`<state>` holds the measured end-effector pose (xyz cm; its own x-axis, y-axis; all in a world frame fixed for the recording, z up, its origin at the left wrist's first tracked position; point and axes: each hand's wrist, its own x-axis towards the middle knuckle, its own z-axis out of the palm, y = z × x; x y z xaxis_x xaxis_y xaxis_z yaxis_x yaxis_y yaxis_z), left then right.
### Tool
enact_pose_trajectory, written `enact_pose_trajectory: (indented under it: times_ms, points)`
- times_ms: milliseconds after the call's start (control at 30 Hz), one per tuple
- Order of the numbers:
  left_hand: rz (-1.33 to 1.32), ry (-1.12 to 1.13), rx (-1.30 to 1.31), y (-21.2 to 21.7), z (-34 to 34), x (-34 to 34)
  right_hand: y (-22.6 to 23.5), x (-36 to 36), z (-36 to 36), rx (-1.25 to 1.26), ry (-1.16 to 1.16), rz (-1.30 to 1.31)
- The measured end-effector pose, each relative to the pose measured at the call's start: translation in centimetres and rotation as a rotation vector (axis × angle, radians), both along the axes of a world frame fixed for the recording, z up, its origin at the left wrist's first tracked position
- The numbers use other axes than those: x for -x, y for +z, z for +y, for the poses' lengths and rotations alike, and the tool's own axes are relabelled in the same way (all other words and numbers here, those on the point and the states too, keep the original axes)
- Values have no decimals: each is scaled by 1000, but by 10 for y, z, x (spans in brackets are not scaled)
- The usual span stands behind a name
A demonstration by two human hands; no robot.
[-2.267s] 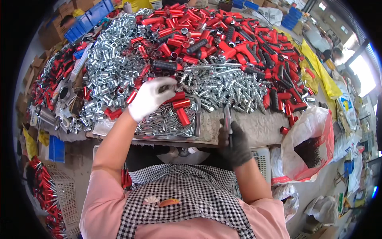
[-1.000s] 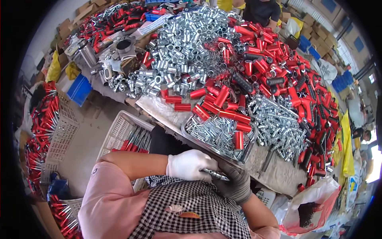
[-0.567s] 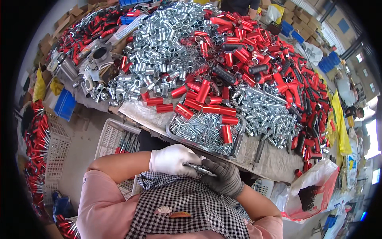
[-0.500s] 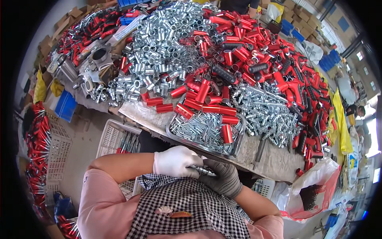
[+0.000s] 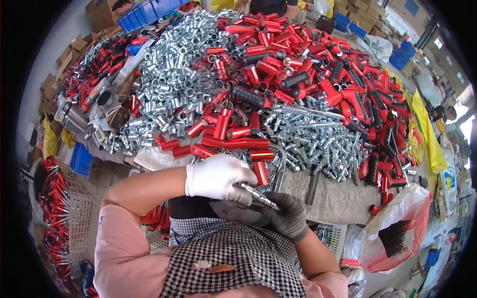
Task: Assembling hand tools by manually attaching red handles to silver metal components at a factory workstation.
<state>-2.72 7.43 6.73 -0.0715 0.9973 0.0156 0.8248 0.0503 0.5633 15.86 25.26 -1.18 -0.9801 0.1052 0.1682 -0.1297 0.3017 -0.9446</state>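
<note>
A shiny silver metal shaft with stepped sections (image 5: 259, 195) slants between my two hands in front of the apron. My left hand (image 5: 218, 180), in a white glove, is closed around its upper left end. At its lower right end, my right hand (image 5: 287, 216), in a grey glove, grips with fingers and thumb. Just beyond the left hand lie red metal tubes (image 5: 247, 144) on a steel tray (image 5: 281, 168), which the hand and forearm partly cover.
A large heap of silver collars (image 5: 169, 74) and red tubes covers the table. Small metal fittings (image 5: 318, 139) pile up at the right, near black-and-red handles. A plastic bag (image 5: 367, 248) hangs at the right edge. Crates (image 5: 79, 208) of red tools stand at the left.
Both hands have risen toward the table and moved apart, so more of the metal shaft shows between them. The view has shifted, and the left forearm now covers more of the tray.
</note>
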Motion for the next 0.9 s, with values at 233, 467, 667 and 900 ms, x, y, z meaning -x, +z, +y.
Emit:
enact_pose_trajectory:
  times_ms: [233,467,667,900]
  points:
    - [64,-60,4,-3,52,-3,-12,-3,23,271,-239,-95]
    - [57,-90,46,-10,70,-3,-29,-4,41,126,-222,-59]
    - [223,-174,151,20,89,9,-42,1,48,404,-201,-6]
    - [605,79,-14,41,175,79,-52,6,52,511,-208,-3]
